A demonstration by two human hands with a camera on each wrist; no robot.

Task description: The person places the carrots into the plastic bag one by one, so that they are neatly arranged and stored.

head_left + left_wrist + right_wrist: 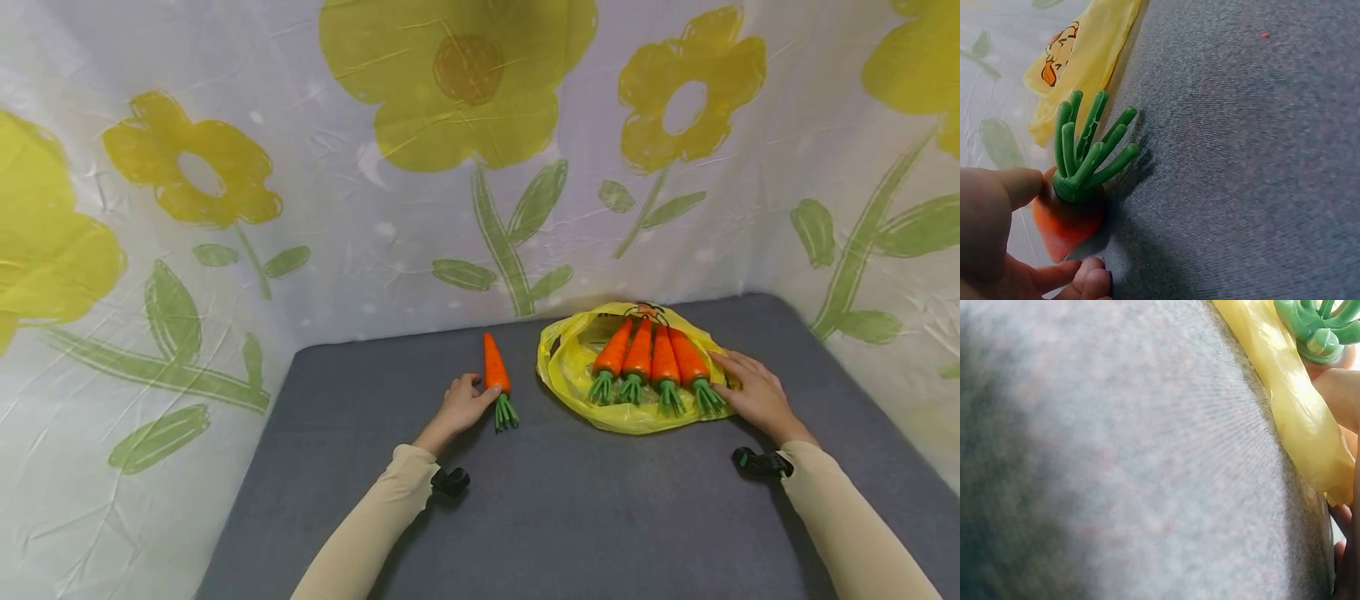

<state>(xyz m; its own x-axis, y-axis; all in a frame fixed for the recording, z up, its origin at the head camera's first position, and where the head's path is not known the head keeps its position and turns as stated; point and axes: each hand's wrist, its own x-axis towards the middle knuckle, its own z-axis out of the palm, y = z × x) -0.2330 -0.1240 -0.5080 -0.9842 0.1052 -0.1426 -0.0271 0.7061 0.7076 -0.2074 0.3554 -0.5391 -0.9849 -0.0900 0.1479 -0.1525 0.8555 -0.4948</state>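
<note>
A lone orange toy carrot (496, 367) with green stems lies on the grey table left of the bag. My left hand (463, 403) holds it near its stem end. In the left wrist view, the thumb presses beside the carrot's green top (1075, 181) while the curled fingertips (1088, 278) sit along its other side. An open yellow plastic bag (558, 379) has several similar carrots (651, 358) side by side in its mouth, stems toward me. At the bag's right edge, my right hand (757, 393) grips the rim, thumb inside by the rightmost carrot.
The grey table (585, 517) meets a hanging cloth (360, 233) printed with yellow flowers along its back and sides. Black wrist cameras sit on both cuffs. A tiny red speck (1265, 35) lies on the table surface.
</note>
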